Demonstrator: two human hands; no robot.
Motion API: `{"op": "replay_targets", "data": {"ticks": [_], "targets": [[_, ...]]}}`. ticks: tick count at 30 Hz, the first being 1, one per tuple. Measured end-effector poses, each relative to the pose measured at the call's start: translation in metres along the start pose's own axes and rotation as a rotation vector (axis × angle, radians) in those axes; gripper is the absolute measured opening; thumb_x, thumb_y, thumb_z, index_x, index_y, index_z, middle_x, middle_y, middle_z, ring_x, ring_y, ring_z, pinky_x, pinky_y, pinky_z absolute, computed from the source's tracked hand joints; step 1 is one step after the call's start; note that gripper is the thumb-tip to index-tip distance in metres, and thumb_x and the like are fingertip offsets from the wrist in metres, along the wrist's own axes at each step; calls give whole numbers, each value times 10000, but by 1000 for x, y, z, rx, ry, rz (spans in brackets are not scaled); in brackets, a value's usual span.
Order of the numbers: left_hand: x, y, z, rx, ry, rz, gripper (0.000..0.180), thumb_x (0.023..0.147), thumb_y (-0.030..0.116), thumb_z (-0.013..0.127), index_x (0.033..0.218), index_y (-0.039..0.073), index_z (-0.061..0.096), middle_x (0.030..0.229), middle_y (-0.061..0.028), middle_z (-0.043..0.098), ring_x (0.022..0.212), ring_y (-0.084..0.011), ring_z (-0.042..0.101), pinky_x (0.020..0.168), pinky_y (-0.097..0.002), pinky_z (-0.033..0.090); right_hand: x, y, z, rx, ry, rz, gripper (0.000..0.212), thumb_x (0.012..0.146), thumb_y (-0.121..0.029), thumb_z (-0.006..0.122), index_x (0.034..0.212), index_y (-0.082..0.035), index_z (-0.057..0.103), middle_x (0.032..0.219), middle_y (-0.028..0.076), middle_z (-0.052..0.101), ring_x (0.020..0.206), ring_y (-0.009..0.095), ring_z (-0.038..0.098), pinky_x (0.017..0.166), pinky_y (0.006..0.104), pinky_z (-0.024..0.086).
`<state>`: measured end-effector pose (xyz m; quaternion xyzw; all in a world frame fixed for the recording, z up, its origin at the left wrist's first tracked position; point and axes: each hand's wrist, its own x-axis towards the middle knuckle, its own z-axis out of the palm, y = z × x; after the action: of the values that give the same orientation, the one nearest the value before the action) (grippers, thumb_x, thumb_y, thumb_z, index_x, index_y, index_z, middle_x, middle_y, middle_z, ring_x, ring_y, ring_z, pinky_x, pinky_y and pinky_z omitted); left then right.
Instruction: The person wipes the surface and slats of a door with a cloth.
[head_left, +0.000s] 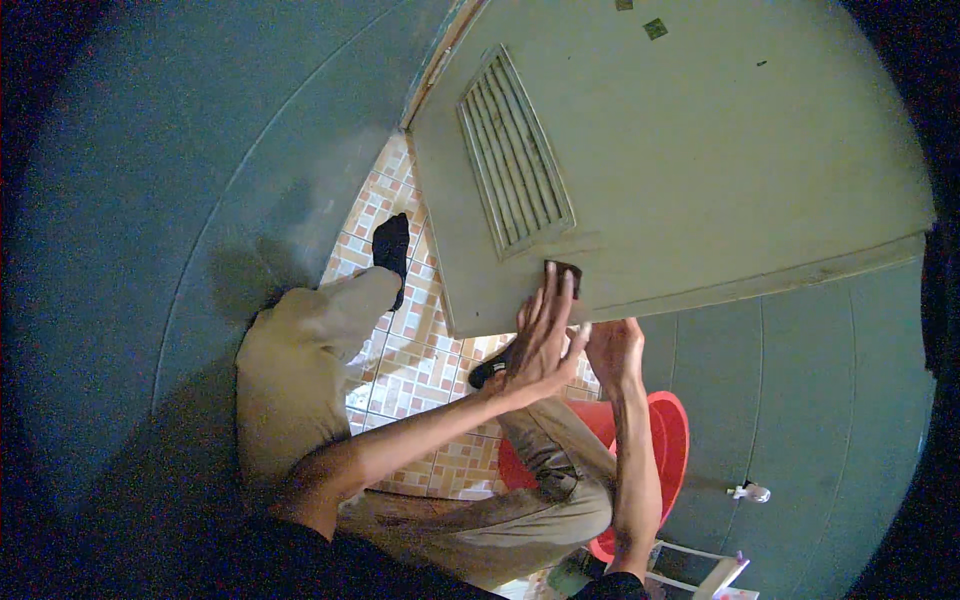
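With outstretched fingers, my left hand (543, 350) holds a small, dark brown flat pad (568, 278) against the pale green door (700, 170). The pad lies just below the slatted vent (517, 155), near the door's edge; its exact kind is hard to make out, and my fingers cover part of it. Beside it, my right hand (617, 350) is closed at the door's edge, with its fingertips hidden behind the door. Faint dark smudges show on the door between the pad and the vent.
A red plastic tub (672, 430) stands behind my right forearm. Small tiles cover the floor (400, 375) between my bent legs. Grey-green walls (130, 250) rise on both sides, and a small tap (750, 492) juts from the right one. A light-coloured rack (715, 575) is at lower right.
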<state>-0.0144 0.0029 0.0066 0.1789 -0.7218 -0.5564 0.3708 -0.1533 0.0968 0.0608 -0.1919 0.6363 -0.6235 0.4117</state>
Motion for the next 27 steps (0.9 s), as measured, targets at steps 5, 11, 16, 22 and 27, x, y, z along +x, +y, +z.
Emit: {"op": "replay_targets", "data": {"ticks": [5, 11, 16, 22, 27], "targets": [[1, -48, 4, -19, 97, -266, 779, 1071, 436, 419, 1635, 0, 103, 1671, -326, 99, 1543, -486, 155, 1212, -590, 196, 2, -2, 26, -2, 178, 57, 596, 1061, -494, 345, 1517, -121, 435, 1561, 95, 459, 1453, 298, 410, 1179, 609, 256], [-1, -11, -1, 61, 29, -61, 803, 1056, 403, 471, 1625, -32, 107, 1668, -342, 58, 1538, -502, 150, 1215, -598, 180, 0, 3, 15, 53, 199, 21, 568, 1053, -498, 379, 1466, -126, 493, 1518, 76, 506, 1396, 278, 460, 1135, 574, 329], [-3, -6, -10, 36, 5, 97, 797, 1040, 354, 499, 1641, 16, 100, 1681, -317, 54, 1539, -499, 155, 1212, -611, 178, 2, 7, 13, 48, 241, -119, 501, 1041, -453, 459, 1395, -114, 561, 1376, 70, 604, 1289, 256, 534, 1079, 549, 403], [0, -37, 0, 20, 119, -224, 751, 1070, 369, 435, 1632, -10, 112, 1676, -321, 69, 1547, -459, 161, 1221, -588, 167, 2, -1, 29, 16, 261, -19, 437, 1056, -386, 486, 1387, -109, 555, 1354, 53, 598, 1281, 219, 534, 1039, 479, 430], [0, -7, -3, 32, 103, 43, 782, 1030, 319, 484, 1624, -34, 119, 1670, -336, 76, 1537, -501, 152, 1219, -589, 161, 7, 6, 13, -28, 219, -261, 420, 1035, -344, 532, 1360, -82, 579, 1401, 71, 580, 1309, 240, 522, 1092, 489, 418]]}}
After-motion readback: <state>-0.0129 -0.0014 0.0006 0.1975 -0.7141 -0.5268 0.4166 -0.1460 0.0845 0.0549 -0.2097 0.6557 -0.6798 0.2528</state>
